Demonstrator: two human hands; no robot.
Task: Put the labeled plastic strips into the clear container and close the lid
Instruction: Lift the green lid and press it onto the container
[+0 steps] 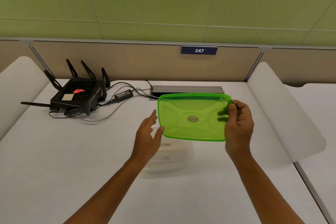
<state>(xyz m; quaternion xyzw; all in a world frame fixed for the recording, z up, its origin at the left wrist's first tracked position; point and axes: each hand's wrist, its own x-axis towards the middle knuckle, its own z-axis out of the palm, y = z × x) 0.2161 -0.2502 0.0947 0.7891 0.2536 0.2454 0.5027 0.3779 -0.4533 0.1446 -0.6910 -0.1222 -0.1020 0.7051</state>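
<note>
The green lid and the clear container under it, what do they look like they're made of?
The green translucent lid, pinched by the right hand: probably glossy moulded plastic, since fingers show through it and it has raised ribs. The clear rectangular container on the white table: likely thin transparent plastic, as handwritten labels read through it.

Lid (192, 116) above container (174, 165); router (78, 94) far left.

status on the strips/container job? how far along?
Done, it seems: labeled strips lie inside the clear container. In hand: the right hand holds the green lid by its right edge, raised above the container; the open left hand is at its left edge. Left: seat the lid and press it shut.
</note>
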